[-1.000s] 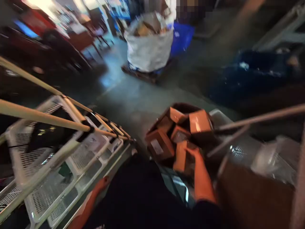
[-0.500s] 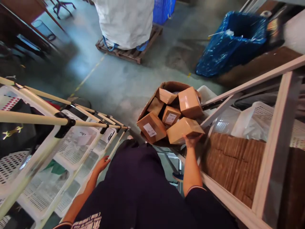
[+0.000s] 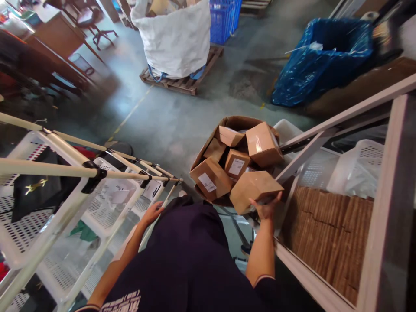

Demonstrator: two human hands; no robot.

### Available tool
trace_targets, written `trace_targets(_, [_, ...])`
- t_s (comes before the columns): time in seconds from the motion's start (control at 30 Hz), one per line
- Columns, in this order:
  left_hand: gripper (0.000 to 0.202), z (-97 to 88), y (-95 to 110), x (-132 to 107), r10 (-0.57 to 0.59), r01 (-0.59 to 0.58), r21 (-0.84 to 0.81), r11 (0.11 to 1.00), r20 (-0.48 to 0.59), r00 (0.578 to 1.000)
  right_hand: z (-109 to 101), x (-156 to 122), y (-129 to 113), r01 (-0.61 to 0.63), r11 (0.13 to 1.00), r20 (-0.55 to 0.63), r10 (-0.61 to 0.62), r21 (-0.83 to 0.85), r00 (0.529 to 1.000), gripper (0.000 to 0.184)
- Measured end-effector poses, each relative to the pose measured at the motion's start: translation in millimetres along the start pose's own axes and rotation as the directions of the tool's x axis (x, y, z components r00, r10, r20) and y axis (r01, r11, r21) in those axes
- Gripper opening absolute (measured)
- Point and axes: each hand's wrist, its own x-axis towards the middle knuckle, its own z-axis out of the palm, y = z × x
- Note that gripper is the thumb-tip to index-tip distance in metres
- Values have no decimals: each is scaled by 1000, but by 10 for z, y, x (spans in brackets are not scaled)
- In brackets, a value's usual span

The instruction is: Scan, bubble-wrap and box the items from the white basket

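Observation:
My right hand (image 3: 264,209) grips the near side of a taped cardboard box (image 3: 248,190), thumb and fingers spread along its lower edge. This box is tilted at the near right rim of a large open carton (image 3: 211,133). Several smaller brown boxes lie inside the carton, among them a box with a white label (image 3: 216,173) and another labelled box (image 3: 238,158). On the other side, my left hand (image 3: 153,213) has its fingers curled at a cream rack pole (image 3: 160,212). Whether they wrap the pole is unclear.
To the left stands a pole rack (image 3: 120,174) with white perforated baskets (image 3: 100,208). On the right, a metal frame (image 3: 380,182) holds stacked flat cardboard (image 3: 328,234). Farther off are a white bulk bag (image 3: 177,43) on a pallet (image 3: 195,89) and a blue-lined bin (image 3: 299,78).
The gripped box has tilted and shifted slightly toward me with my right hand. My left hand has moved forward along the rack. The view has tipped up a little.

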Motion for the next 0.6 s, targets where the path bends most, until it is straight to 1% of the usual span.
trace_targets(0.1, [55, -45, 329, 134, 113, -113, -9, 994, -14, 994, 71, -47, 65, 73, 997, 87, -72, -6, 994, 157])
trace_targets(0.17, [56, -34, 559, 209, 186, -187, 42, 982, 29, 982, 147, 17, 84, 108, 993, 149, -112, 37, 982, 152])
trace_targets(0.23, [55, 1, 739, 265, 219, -230, 118, 966, 104, 970, 246, 139, 90, 69, 984, 204, -102, 162, 974, 138])
trace_targets(0.27, [55, 23, 799, 286, 217, -238, 152, 959, 141, 966, 301, 203, 93, 19, 977, 227, -69, 213, 971, 129])
trace_targets(0.3, [54, 44, 835, 304, 208, -238, 180, 955, 170, 963, 357, 255, 97, -38, 975, 250, -18, 218, 968, 119])
trace_targets(0.33, [54, 63, 849, 316, 194, -231, 198, 953, 190, 963, 412, 285, 104, -94, 980, 264, 44, 177, 964, 108])
trace_targets(0.37, [54, 78, 839, 323, 177, -220, 212, 952, 205, 963, 464, 286, 112, -138, 985, 265, 107, 102, 958, 99])
trace_targets(0.43, [53, 92, 757, 319, 131, -185, 239, 953, 224, 966, 550, 190, 126, -198, 977, 224, 210, -73, 952, 85])
trace_targets(0.5, [52, 90, 611, 285, 59, -116, 247, 962, 225, 972, 618, -9, 120, -247, 954, 157, 273, -168, 949, 83])
trace_targets(0.57, [53, 80, 435, 218, -18, -35, 245, 969, 212, 977, 684, -224, 57, -295, 930, 83, 319, -218, 944, 91])
trace_targets(0.6, [54, 74, 347, 174, -54, 2, 245, 970, 204, 977, 726, -303, -9, -295, 918, 60, 321, -266, 945, 95])
